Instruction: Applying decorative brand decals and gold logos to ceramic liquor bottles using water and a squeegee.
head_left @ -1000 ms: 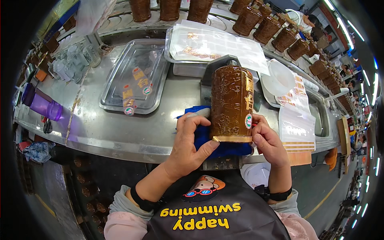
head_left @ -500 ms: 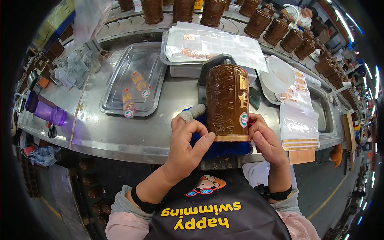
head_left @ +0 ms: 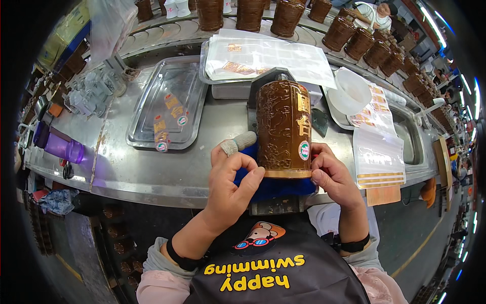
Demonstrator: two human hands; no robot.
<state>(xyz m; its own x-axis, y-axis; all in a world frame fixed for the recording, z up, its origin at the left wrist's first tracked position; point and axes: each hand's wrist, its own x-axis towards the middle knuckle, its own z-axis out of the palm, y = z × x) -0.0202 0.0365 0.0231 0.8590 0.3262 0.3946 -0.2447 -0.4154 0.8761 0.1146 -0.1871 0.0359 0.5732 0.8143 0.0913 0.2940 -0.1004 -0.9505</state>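
A brown glazed bottle point(head_left: 278, 121) lies on a blue cloth point(head_left: 283, 188) over a dark stand point(head_left: 276, 76), its base toward me. Gold characters and a small round sticker point(head_left: 304, 150) are on its right side. Around its base runs a narrow gold strip point(head_left: 287, 174). My left hand point(head_left: 230, 182) is closed, thumb at the strip's left end, with a grey fabric cover on one finger. My right hand point(head_left: 334, 175) pinches at the strip's right end, its fingertips partly behind the bottle.
At left a metal tray point(head_left: 172, 109) holds gold stickers. White sticker sheets point(head_left: 268, 53) lie behind the bottle. A white bowl point(head_left: 350, 92) and a sheet with gold strips point(head_left: 379, 162) are at right, beside a sink point(head_left: 409, 137). A purple bottle point(head_left: 63, 148) stands far left. Brown bottles point(head_left: 287, 17) line the conveyor; a person point(head_left: 373, 15) sits beyond.
The bottles on the conveyor have shifted to the right, and small white items show at the top left. My hands stay at the gold strip, with only slight finger movement.
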